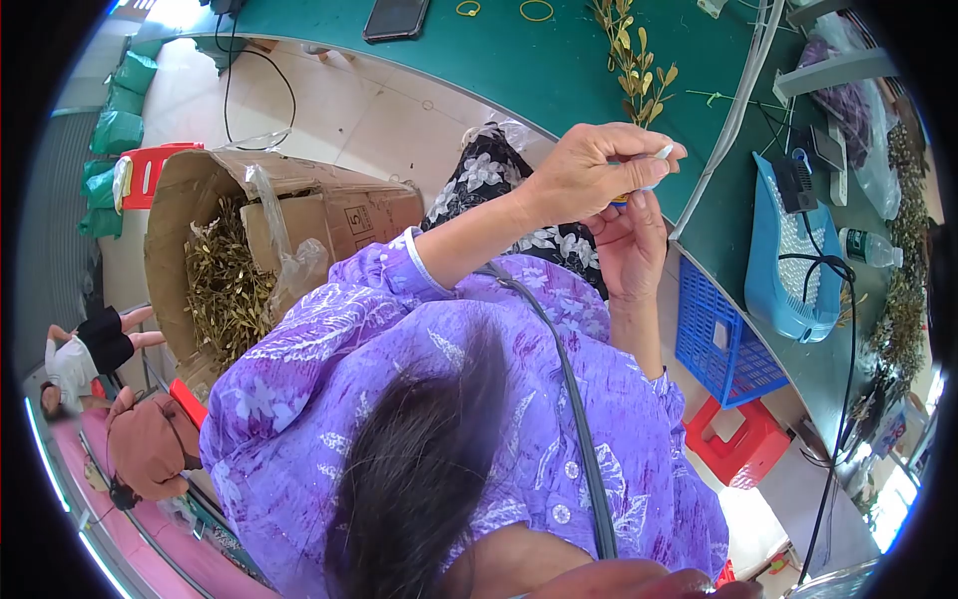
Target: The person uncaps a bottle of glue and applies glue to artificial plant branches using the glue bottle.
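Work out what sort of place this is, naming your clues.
Probably a handicraft workshop: there is a green worktable, a leafy sprig above it, and a cardboard box holding plenty of similar foliage.

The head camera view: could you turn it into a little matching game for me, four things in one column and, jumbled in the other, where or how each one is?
Things
1. Leafy sprig
2. Smartphone
3. Cardboard box
4. Dark-blue plastic crate

Places and states
A. Open, with dried leafy stems inside
B. Lower than the green tabletop, near a red stool
C. In the picture, just above the left hand
D. Dark screen facing up, at the picture's top edge

Right pairs: 1-C, 2-D, 3-A, 4-B
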`<state>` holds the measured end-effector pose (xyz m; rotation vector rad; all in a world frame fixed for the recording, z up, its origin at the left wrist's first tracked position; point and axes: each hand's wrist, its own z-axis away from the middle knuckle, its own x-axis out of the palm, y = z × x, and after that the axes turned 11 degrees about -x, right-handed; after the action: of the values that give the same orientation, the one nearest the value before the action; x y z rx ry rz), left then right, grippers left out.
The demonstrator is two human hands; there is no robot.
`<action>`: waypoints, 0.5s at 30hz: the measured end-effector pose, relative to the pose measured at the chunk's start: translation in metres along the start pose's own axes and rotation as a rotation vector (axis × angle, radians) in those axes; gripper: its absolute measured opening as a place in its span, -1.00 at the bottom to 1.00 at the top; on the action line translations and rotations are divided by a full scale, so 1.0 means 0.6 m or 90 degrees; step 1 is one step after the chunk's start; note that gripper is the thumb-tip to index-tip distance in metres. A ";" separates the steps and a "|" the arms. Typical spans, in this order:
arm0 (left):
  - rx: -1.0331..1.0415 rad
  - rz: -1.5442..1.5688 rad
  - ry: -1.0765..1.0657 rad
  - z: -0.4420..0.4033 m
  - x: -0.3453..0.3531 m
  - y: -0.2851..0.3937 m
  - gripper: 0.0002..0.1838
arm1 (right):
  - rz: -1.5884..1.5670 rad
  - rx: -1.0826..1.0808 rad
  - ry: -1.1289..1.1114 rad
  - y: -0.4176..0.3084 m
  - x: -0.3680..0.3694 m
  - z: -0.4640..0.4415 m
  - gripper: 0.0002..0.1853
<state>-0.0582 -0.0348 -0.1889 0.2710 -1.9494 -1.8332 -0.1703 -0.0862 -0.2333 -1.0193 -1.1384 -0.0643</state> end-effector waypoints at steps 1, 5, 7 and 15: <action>0.013 -0.006 0.005 0.000 0.000 0.000 -0.72 | 0.000 -0.002 0.011 0.000 0.001 0.000 -0.65; 0.054 -0.060 0.014 0.002 -0.001 0.002 -0.73 | 0.026 0.001 0.011 0.000 0.004 0.000 -0.63; 0.046 -0.054 0.024 0.003 0.000 0.003 -0.72 | 0.050 -0.009 0.003 0.002 0.002 0.000 -0.60; 0.036 -0.060 0.032 0.006 0.002 0.004 -0.71 | 0.055 -0.005 0.006 0.003 0.004 0.001 -0.61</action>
<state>-0.0607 -0.0318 -0.1862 0.4296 -1.9866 -1.8122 -0.1690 -0.0836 -0.2323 -1.0738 -1.0855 -0.0045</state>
